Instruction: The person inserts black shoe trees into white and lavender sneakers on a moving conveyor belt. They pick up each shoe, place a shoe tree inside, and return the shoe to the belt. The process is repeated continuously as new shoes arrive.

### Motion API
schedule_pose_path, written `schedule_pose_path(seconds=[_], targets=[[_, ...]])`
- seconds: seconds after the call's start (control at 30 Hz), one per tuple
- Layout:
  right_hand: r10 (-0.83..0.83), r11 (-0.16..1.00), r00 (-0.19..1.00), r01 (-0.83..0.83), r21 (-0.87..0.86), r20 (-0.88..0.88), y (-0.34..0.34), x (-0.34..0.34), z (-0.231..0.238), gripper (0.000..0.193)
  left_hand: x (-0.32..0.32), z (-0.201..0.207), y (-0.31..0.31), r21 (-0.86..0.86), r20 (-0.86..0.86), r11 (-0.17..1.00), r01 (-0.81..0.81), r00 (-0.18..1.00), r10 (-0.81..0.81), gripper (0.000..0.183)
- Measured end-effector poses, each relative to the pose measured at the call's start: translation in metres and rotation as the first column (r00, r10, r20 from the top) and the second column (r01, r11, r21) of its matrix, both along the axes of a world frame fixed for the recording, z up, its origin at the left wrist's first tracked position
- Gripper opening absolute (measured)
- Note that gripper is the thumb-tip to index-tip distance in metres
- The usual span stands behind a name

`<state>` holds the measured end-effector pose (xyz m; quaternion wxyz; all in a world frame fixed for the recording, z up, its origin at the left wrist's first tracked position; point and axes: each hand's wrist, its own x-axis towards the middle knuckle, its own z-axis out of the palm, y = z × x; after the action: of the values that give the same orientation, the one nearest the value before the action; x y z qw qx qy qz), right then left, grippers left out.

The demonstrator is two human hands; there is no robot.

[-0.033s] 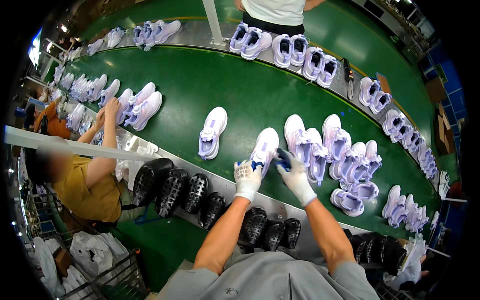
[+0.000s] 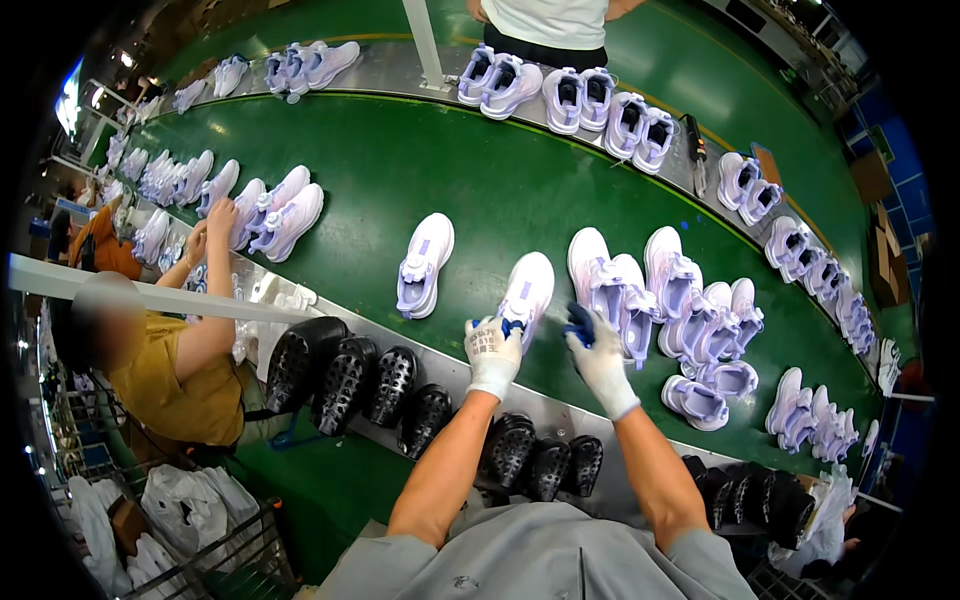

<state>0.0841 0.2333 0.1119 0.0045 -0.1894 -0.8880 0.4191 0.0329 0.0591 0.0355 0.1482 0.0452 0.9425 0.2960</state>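
A white and lilac sneaker (image 2: 529,285) lies on the green work surface in front of me, toe pointing away. My left hand (image 2: 494,352), in a white glove with blue fingertips, is closed on its heel end, hiding the heel. Just to the right, my right hand (image 2: 598,360), gloved the same way, is raised apart from the shoe with its fingers spread and nothing visible in them. Another sneaker (image 2: 425,265) lies alone to the left. Beyond my right hand stands a group of matching sneakers (image 2: 690,310), and two more (image 2: 695,402) rest nearer me.
Black perforated shoe forms (image 2: 375,385) line the near metal ledge (image 2: 440,372). At left, a co-worker in a mustard shirt (image 2: 185,375) handles sneakers (image 2: 290,222). Sneaker pairs stand on the far ledge (image 2: 535,108), where a person in a white top (image 2: 548,18) stands behind.
My right hand has moved slightly to the right, away from the sneaker, and its fingers have spread. The sneaker under my left hand has shifted a little to the left.
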Motion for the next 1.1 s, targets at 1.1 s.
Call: schedule_pose_path(seconds=[1.1], targets=[[-0.758, 0.631, 0.606, 0.585, 0.510, 0.242, 0.300, 0.283, -0.077, 0.071, 0.086, 0.099, 0.197, -0.346, -0.130, 0.576, 0.740, 0.570, -0.811, 0.047]])
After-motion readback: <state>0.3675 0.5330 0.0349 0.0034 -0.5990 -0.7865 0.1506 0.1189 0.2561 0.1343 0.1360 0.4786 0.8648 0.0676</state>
